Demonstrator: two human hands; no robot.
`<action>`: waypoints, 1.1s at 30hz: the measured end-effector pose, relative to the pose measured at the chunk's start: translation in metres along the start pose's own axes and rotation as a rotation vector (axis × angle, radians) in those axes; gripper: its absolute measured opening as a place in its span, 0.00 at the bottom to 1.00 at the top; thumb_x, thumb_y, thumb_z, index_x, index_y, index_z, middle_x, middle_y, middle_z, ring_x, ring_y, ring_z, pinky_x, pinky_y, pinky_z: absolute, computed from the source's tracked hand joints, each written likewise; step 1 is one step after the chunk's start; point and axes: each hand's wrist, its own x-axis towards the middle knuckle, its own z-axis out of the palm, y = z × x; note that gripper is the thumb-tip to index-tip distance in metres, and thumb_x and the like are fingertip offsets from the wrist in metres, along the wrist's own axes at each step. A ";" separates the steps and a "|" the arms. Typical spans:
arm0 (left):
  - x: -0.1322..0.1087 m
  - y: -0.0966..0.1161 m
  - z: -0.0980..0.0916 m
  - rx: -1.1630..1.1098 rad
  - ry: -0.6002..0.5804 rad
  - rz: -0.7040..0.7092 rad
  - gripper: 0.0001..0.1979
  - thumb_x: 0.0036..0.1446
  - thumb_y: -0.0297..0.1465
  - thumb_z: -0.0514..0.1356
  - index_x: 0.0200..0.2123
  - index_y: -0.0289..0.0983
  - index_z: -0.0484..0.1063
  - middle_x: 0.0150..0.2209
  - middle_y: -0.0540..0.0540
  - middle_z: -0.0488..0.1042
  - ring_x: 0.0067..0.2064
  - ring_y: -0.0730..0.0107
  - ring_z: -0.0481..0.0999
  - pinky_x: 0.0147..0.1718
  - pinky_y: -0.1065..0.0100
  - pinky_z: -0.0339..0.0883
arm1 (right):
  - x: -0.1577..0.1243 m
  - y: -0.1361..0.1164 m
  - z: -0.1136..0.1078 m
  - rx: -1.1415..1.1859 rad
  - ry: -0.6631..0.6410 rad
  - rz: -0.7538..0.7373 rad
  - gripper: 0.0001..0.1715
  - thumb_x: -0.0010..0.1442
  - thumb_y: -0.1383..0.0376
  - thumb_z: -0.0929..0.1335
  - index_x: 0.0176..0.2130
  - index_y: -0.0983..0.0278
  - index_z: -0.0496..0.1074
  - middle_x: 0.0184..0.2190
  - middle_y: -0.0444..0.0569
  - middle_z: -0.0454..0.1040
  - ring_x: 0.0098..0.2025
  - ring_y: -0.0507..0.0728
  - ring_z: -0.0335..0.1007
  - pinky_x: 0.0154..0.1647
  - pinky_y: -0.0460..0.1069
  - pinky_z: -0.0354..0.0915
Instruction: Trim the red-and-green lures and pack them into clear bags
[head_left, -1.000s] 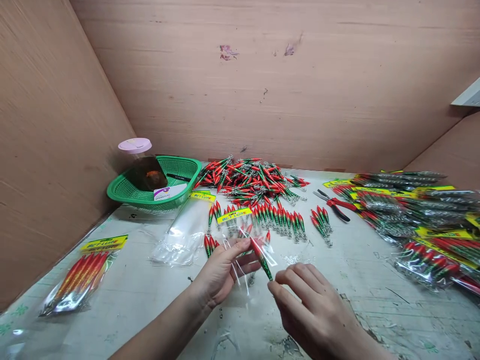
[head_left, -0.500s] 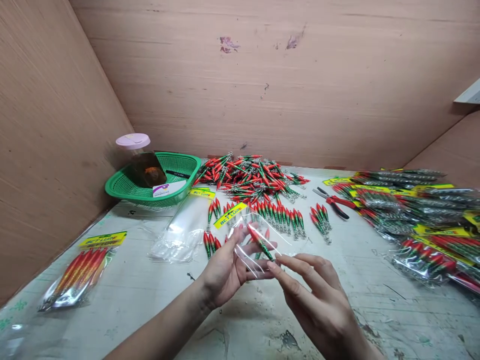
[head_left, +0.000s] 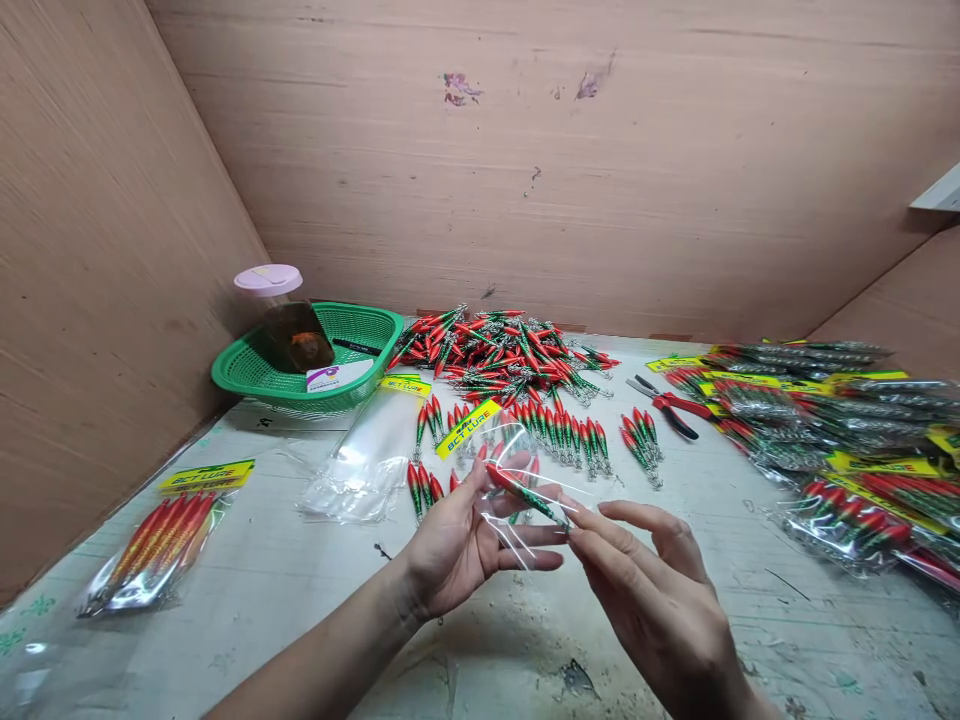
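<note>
My left hand (head_left: 457, 540) holds a clear plastic bag (head_left: 517, 440) with a yellow "BCT LURE" header, its thumb on top and its fingers stretched underneath. A red and green fishing lure (head_left: 525, 493) lies slanted across that palm, red end by the thumb. My right hand (head_left: 652, 600) pinches the lure's hooked tail end between thumb and fingertips. Whether the lure is inside the bag or on top of it, I cannot tell. Just beyond, a row of similar lures (head_left: 559, 428) lies on the table, partly hidden by the bag.
A large lure pile (head_left: 502, 350) lies against the back panel. Left of it are empty bags (head_left: 367, 460), a green basket (head_left: 382, 330) with a lidded drink cup (head_left: 292, 330), and a filled packet (head_left: 172, 530). Red-handled pliers (head_left: 675, 410) and many filled packets (head_left: 847, 440) lie right.
The bag and lure have shifted slightly to the right in my left hand. My right hand has moved a little to the right, its fingertips at the lure's tail.
</note>
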 end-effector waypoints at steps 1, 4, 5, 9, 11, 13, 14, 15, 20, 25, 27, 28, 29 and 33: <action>0.000 -0.001 0.001 -0.002 0.001 -0.003 0.22 0.63 0.42 0.49 0.55 0.37 0.66 0.50 0.36 0.74 0.43 0.50 0.79 0.41 0.52 0.71 | 0.001 -0.002 0.000 -0.011 -0.005 -0.010 0.21 0.58 0.78 0.65 0.49 0.63 0.70 0.47 0.52 0.76 0.48 0.60 0.66 0.46 0.56 0.63; 0.001 -0.006 0.002 -0.058 0.014 0.032 0.21 0.65 0.39 0.47 0.51 0.32 0.69 0.51 0.34 0.73 0.47 0.54 0.77 0.47 0.54 0.69 | 0.007 -0.009 0.002 -0.053 0.039 0.011 0.16 0.60 0.75 0.64 0.47 0.64 0.72 0.46 0.54 0.76 0.47 0.61 0.66 0.46 0.57 0.60; 0.002 -0.007 0.002 -0.087 0.019 0.056 0.21 0.65 0.39 0.47 0.49 0.30 0.70 0.51 0.34 0.73 0.49 0.55 0.76 0.49 0.54 0.68 | 0.010 -0.011 0.003 -0.072 0.076 0.037 0.15 0.60 0.74 0.65 0.46 0.64 0.72 0.43 0.54 0.77 0.45 0.60 0.66 0.46 0.57 0.58; 0.004 -0.015 0.001 -0.165 -0.005 0.142 0.18 0.65 0.35 0.49 0.47 0.28 0.71 0.51 0.35 0.74 0.52 0.52 0.73 0.53 0.52 0.66 | 0.022 -0.015 0.006 -0.078 0.174 0.137 0.09 0.59 0.74 0.68 0.40 0.64 0.73 0.31 0.47 0.77 0.35 0.56 0.66 0.41 0.54 0.52; 0.006 -0.018 0.000 -0.189 -0.022 0.168 0.17 0.64 0.34 0.50 0.49 0.29 0.70 0.51 0.35 0.74 0.51 0.53 0.74 0.52 0.53 0.67 | 0.026 -0.016 0.008 -0.041 0.152 0.129 0.07 0.59 0.74 0.67 0.38 0.64 0.72 0.32 0.46 0.77 0.35 0.56 0.66 0.41 0.54 0.51; 0.007 -0.018 -0.002 -0.217 -0.012 0.173 0.17 0.65 0.34 0.50 0.51 0.31 0.68 0.49 0.35 0.75 0.49 0.57 0.76 0.48 0.56 0.70 | 0.030 -0.017 0.009 -0.003 0.099 0.084 0.08 0.61 0.73 0.66 0.39 0.63 0.72 0.35 0.46 0.78 0.38 0.57 0.67 0.42 0.55 0.50; 0.007 -0.017 -0.003 -0.231 0.005 0.168 0.17 0.65 0.34 0.50 0.52 0.32 0.67 0.48 0.35 0.76 0.47 0.60 0.77 0.45 0.59 0.72 | 0.031 -0.018 0.008 0.022 0.071 0.060 0.09 0.62 0.72 0.65 0.41 0.63 0.72 0.38 0.45 0.79 0.40 0.58 0.68 0.44 0.56 0.50; 0.008 -0.015 -0.004 -0.240 0.025 0.163 0.17 0.65 0.35 0.50 0.51 0.32 0.67 0.46 0.36 0.77 0.44 0.62 0.79 0.42 0.62 0.73 | 0.032 -0.017 0.007 0.053 0.052 0.038 0.10 0.61 0.73 0.65 0.42 0.62 0.72 0.40 0.46 0.78 0.42 0.58 0.68 0.45 0.56 0.51; 0.009 0.009 -0.009 -0.249 0.145 0.227 0.15 0.65 0.32 0.48 0.46 0.31 0.70 0.41 0.40 0.80 0.40 0.64 0.80 0.38 0.65 0.76 | 0.023 0.003 0.005 0.097 0.126 0.149 0.14 0.58 0.75 0.66 0.43 0.61 0.69 0.38 0.50 0.74 0.42 0.59 0.67 0.43 0.55 0.59; 0.007 0.026 -0.011 -0.286 0.214 0.290 0.17 0.66 0.34 0.47 0.41 0.30 0.72 0.37 0.41 0.81 0.38 0.64 0.81 0.34 0.68 0.77 | -0.001 0.028 0.043 0.155 -0.339 0.215 0.11 0.58 0.72 0.64 0.42 0.62 0.66 0.36 0.50 0.71 0.37 0.58 0.67 0.35 0.52 0.65; 0.007 0.026 -0.011 -0.301 0.231 0.273 0.19 0.66 0.35 0.46 0.40 0.30 0.73 0.37 0.40 0.81 0.37 0.65 0.81 0.32 0.69 0.77 | -0.007 0.030 0.062 0.162 -0.375 0.220 0.12 0.56 0.72 0.64 0.41 0.62 0.66 0.36 0.51 0.70 0.36 0.58 0.66 0.33 0.52 0.66; 0.007 0.026 -0.012 -0.309 0.239 0.264 0.19 0.66 0.35 0.46 0.39 0.30 0.73 0.36 0.40 0.81 0.36 0.66 0.81 0.31 0.69 0.77 | -0.009 0.030 0.069 0.153 -0.370 0.225 0.11 0.55 0.72 0.65 0.40 0.62 0.66 0.35 0.51 0.70 0.36 0.58 0.66 0.32 0.52 0.66; 0.008 0.025 -0.012 -0.316 0.244 0.257 0.19 0.66 0.34 0.46 0.39 0.29 0.73 0.36 0.40 0.81 0.35 0.67 0.81 0.31 0.70 0.77 | -0.010 0.029 0.074 0.148 -0.369 0.228 0.09 0.55 0.72 0.65 0.39 0.62 0.66 0.34 0.51 0.70 0.35 0.59 0.66 0.32 0.53 0.66; 0.009 0.022 -0.013 -0.319 0.265 0.244 0.17 0.65 0.32 0.48 0.40 0.28 0.74 0.36 0.40 0.81 0.34 0.69 0.81 0.30 0.72 0.76 | -0.008 0.026 0.068 0.168 -0.379 0.243 0.06 0.56 0.72 0.63 0.34 0.62 0.65 0.31 0.50 0.69 0.33 0.58 0.66 0.30 0.52 0.66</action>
